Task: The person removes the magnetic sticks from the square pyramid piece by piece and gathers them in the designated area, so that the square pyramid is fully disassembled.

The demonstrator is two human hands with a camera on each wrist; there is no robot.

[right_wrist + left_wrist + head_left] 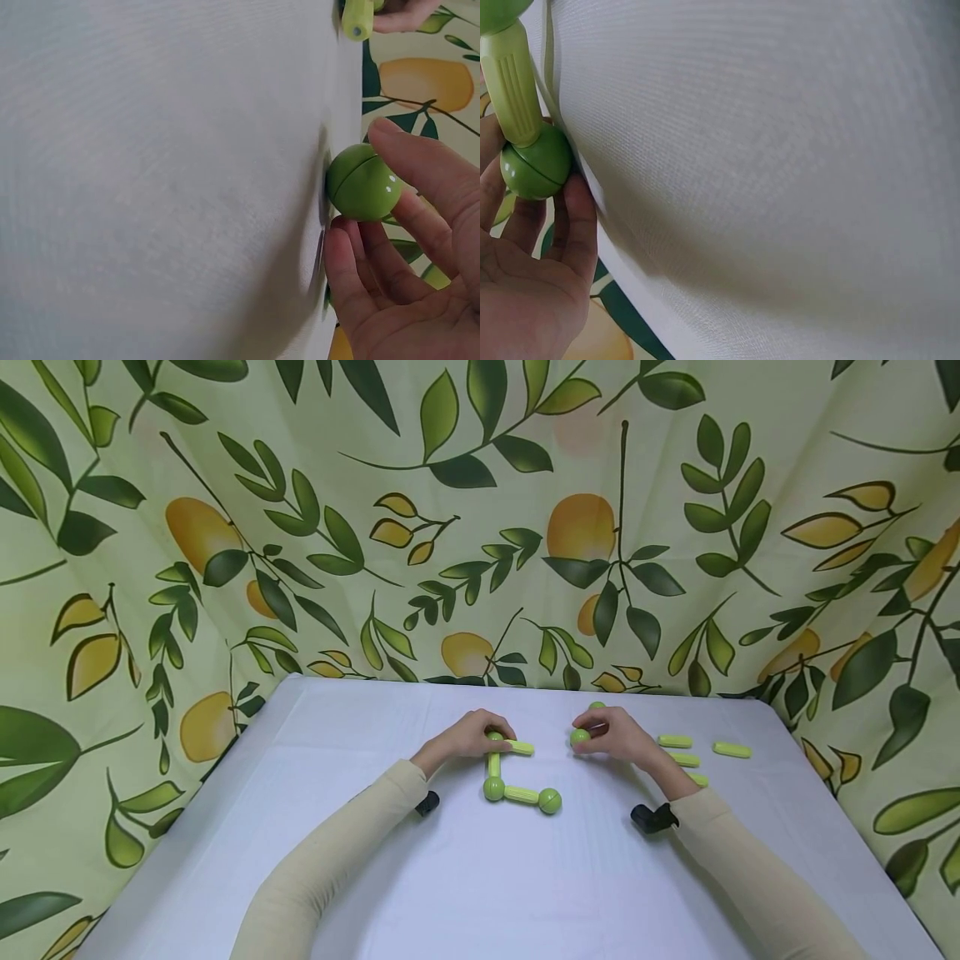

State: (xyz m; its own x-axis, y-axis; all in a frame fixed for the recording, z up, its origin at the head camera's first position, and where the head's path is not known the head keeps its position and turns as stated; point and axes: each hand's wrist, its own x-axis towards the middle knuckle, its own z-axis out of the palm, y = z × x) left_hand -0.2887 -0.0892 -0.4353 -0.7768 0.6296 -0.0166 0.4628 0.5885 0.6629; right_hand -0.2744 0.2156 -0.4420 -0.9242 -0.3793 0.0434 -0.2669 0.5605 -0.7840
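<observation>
My left hand (474, 733) grips a green ball (536, 165) at the far corner of a joined ball-and-stick frame. From that ball one light-green stick (521, 748) points right, and another stick (494, 765) runs toward me to a corner ball (493, 788). A further stick (521, 794) links this corner to an end ball (550, 801). Off to the right, my right hand (618, 735) holds a loose green ball (364, 184) between thumb and fingers, low over the white tabletop. It is apart from the stick pointing its way.
Just behind the right hand another green ball (597, 704) shows partly. Several loose sticks lie right of that hand, among them a near one (675, 741) and an outer one (732, 749). A leaf-patterned curtain (510, 577) hangs behind the white table (450, 885).
</observation>
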